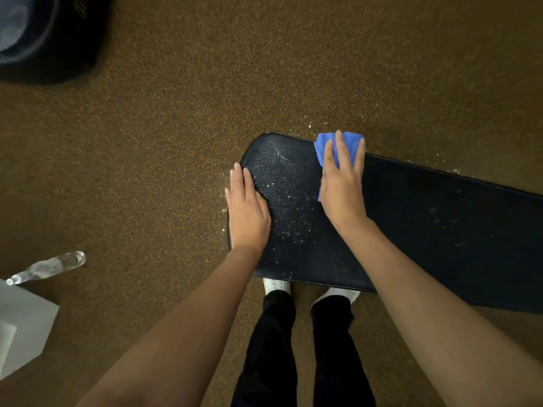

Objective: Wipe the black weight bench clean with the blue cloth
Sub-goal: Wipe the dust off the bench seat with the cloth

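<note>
Right hand (342, 183), fingers flat on blue cloth (324, 145) at bench (440, 218) far edge; droplets lie lower-left twd flat left hand (246, 210), bench runs left-right.

No text, brand, number or sign can be read anywhere in the frame. The dark object (50, 33) in the upper left corner carries a few faint pale marks near its top edge, but they are too blurred to make out as letters. The clear bottle (48, 267) at the lower left shows no legible label, and the white sheet (20, 324) below it bears no writing that can be made out.
</note>
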The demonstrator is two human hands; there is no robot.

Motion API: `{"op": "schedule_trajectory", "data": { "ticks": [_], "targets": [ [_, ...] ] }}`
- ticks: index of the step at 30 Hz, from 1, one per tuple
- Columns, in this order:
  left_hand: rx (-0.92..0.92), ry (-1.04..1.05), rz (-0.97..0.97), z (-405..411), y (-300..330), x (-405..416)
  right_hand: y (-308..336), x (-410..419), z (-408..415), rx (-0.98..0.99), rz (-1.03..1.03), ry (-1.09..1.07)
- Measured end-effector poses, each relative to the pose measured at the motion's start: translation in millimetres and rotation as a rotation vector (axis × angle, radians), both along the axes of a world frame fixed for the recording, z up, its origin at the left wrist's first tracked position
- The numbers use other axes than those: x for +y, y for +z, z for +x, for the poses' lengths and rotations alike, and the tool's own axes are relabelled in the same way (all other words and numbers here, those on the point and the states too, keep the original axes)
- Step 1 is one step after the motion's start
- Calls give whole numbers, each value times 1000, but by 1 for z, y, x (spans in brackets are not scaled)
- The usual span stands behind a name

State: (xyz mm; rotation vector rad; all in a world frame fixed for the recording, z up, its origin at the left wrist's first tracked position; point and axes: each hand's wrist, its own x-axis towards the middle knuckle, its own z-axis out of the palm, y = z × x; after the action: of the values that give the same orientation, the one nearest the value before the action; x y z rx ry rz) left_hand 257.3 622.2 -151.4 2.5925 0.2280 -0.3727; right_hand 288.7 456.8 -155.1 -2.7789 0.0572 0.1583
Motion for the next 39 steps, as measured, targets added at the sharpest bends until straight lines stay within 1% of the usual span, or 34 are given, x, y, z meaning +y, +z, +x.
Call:
{"op": "schedule_trajectory", "data": {
  "ticks": [2,6,9,11,14,16,18,22,24,28,31,32,33,36,37,38,39],
  "targets": [
    [-13,13,-8,0,-2,0,-1,15,8,-4,27,-5],
    [-19,16,-16,-1,-5,1,-3,57,30,-50,80,109],
    [-32,-15,-30,-2,-5,5,-4,77,45,-28,95,212],
    [-33,-35,-40,-2,-4,6,-7,74,50,-16,85,312],
    [-21,-36,-31,-2,-3,6,-6,50,45,-62,70,428],
    [-9,-35,4,-1,-3,6,-3,28,31,-72,61,376],
    [2,-32,12,-1,-3,4,2,9,15,-90,56,256],
    [4,-24,-19,-2,0,2,1,11,8,-86,56,119],
    [5,-36,-5,-4,2,3,-1,26,17,-86,73,137],
    [6,-104,34,-12,4,6,-6,55,33,-63,55,314],
    [16,-124,28,-15,5,9,-7,43,43,-90,41,474],
    [21,-125,27,-16,5,9,-7,37,47,-73,34,490],
    [25,-123,27,-16,5,9,-6,35,50,-49,30,451],
    [27,-116,29,-18,7,8,-4,53,52,-33,51,240],
    [28,-111,27,-19,7,8,-4,61,49,-28,62,229],
    [30,-107,23,-20,7,8,-5,66,46,-33,73,266],
    [31,-103,18,-20,7,8,-5,67,42,-44,80,352]
  ]
}}
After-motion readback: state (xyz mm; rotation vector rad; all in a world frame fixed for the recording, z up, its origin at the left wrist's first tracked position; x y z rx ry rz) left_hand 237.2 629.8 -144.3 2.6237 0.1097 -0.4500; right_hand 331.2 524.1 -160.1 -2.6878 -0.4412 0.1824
